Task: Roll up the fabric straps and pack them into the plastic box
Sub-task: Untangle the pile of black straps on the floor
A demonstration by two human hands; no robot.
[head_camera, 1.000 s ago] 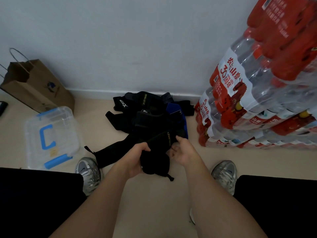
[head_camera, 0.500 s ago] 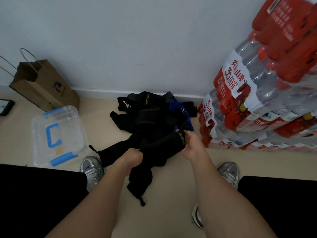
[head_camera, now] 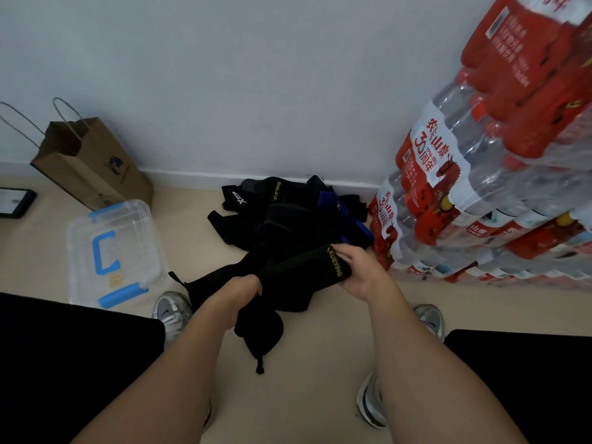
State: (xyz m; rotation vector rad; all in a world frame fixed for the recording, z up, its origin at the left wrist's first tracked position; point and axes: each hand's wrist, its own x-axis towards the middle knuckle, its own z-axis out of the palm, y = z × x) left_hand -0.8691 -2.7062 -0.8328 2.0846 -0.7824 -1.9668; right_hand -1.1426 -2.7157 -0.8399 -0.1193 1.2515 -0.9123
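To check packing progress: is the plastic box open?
No, the clear lid with its blue handle sits on the plastic box.

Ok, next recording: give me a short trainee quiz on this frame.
1. True or false: the clear plastic box with blue latches has its lid on.
2. Which hands grip the black fabric strap lettered XUEYING? A left hand only; B right hand only; C both.
3. What stands right of the loose pile of black and blue straps?
Key: 1 true; 2 C; 3 stacked packs of red-labelled water bottles.
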